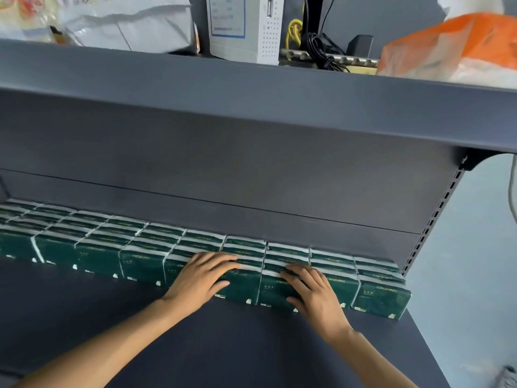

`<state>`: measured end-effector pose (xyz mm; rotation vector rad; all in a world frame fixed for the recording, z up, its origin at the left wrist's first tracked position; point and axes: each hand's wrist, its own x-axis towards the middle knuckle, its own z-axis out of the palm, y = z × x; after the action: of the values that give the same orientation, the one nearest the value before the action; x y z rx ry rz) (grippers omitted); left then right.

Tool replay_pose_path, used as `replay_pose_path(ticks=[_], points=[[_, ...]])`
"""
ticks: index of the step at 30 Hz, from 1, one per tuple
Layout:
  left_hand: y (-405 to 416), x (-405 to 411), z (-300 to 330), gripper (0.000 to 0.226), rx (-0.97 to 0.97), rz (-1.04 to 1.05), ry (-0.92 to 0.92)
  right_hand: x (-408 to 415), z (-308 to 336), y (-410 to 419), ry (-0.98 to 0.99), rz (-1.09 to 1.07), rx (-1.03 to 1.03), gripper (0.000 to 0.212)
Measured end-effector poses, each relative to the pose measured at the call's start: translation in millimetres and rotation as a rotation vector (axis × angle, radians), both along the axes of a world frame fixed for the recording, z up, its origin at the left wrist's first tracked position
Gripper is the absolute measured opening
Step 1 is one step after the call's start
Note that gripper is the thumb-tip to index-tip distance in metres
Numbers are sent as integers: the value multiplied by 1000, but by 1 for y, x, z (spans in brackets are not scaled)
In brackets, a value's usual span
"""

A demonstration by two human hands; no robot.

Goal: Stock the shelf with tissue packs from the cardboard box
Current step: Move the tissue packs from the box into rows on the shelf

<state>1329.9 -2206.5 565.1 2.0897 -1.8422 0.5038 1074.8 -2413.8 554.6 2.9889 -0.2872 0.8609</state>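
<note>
My left hand (pixel 202 278): fingers straight, flat on the front row of dark green plastic-wrapped tissue packs (pixel 240 287). My right hand (pixel 313 292): fingers spread, pressing the neighbouring packs. Packs: several rows deep, against the back panel of the dark grey metal shelf (pixel 223 345). Upper shelf: orange-and-white plastic package (pixel 458 49), white perforated device (pixel 246 26).

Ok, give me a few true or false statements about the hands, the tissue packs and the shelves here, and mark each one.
1. Both hands rest flat on the dark green tissue packs. True: the left hand and the right hand lie there with straight fingers.
2. The packs are stacked on the upper shelf. False: they stand in rows at the back of the lower shelf.
3. An orange plastic bag sits on the upper shelf. True.
4. The right hand lifts a pack clear. False: no pack is raised.
</note>
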Motion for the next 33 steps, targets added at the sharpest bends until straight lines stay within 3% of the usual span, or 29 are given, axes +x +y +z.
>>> replay_pose_path(ticks=[11,18,23,33], points=[[-6,-11,5,40,-54,55,32,-1,15,2,58,12,87,58],[11,-17,30,60,-54,54,198,10,47,18,-47,59,250,46],[48,-12,56,72,-77,123,231,35,64,39,-41,118,313,50],[177,2,70,65,-85,351,256,112,74,126,58,340,327,61]])
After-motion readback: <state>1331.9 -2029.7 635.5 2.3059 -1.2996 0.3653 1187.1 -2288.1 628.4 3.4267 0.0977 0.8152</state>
